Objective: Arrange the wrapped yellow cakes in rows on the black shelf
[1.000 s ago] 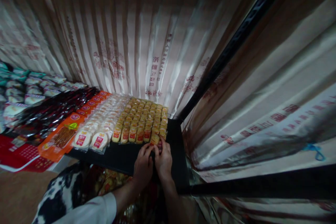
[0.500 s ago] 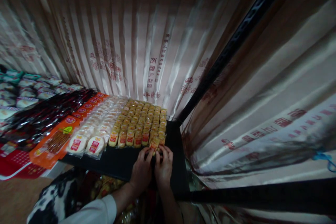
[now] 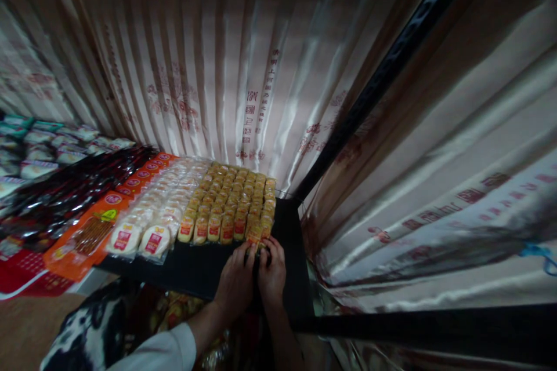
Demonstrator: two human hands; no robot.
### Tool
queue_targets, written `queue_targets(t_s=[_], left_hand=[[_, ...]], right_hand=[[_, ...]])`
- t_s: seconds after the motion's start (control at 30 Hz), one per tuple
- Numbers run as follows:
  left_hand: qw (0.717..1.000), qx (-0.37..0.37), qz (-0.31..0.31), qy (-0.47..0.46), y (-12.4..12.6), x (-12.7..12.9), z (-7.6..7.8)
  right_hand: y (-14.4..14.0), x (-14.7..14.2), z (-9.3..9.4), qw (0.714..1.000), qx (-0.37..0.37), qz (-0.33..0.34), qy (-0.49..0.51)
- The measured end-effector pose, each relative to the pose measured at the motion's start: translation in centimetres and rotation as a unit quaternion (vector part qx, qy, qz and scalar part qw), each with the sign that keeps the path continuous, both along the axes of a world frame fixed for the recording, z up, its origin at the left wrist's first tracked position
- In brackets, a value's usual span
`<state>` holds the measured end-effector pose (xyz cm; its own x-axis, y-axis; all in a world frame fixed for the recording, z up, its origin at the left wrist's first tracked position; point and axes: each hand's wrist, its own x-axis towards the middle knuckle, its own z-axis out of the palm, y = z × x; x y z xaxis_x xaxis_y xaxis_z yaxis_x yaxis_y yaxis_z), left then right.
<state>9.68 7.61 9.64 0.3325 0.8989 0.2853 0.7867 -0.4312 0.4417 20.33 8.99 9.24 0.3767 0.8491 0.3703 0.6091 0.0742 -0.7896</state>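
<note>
Several rows of small yellow wrapped cakes [image 3: 227, 224] with red labels lie on a black shelf [image 3: 198, 264]. At the front right corner of these rows, my left hand [image 3: 237, 272] and my right hand [image 3: 272, 269] come together around one wrapped cake [image 3: 255, 234]. The fingers of my left hand are bent onto its near left side. My right hand curls its fingers at its right side. The lower end of this cake is partly hidden by the fingertips.
Left of the yellow cakes lie round white packaged cakes [image 3: 155, 240], orange snack packets [image 3: 89, 235] and dark shiny packets [image 3: 73, 185]. A red basket [image 3: 26, 272] stands at the lower left. A pleated curtain [image 3: 217, 69] and a black slanted post [image 3: 348, 127] bound the shelf.
The view has shifted slightly. Both hands stay at the front right corner of the rows with the wrapped cake between them, and the fingers have moved only a little.
</note>
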Motion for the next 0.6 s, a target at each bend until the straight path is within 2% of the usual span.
queue_targets(t_s=[0.1, 0.27, 0.4, 0.53, 0.6], left_hand=[[1.000, -0.003, 0.005, 0.021, -0.2, 0.1, 0.1], [1.000, -0.029, 0.006, 0.007, -0.4, 0.0, 1.2], [0.999, -0.018, -0.035, -0.026, -0.6, -0.5, 1.6], [0.993, -0.012, -0.096, -0.066, -3.4, -1.8, 0.4], [0.988, -0.053, -0.122, -0.076, -5.9, -3.1, -0.8]], right_hand=[[-0.1, 0.0, -0.1, 1.000, 0.000, -0.005, -0.002], [-0.4, 0.2, -0.4, 1.000, 0.004, -0.019, -0.001], [-0.5, 0.3, -0.1, 0.999, 0.031, -0.027, -0.006], [-1.5, -0.4, 1.5, 0.997, 0.077, -0.028, -0.014], [-2.8, -1.0, 2.3, 0.996, 0.090, -0.012, -0.007]])
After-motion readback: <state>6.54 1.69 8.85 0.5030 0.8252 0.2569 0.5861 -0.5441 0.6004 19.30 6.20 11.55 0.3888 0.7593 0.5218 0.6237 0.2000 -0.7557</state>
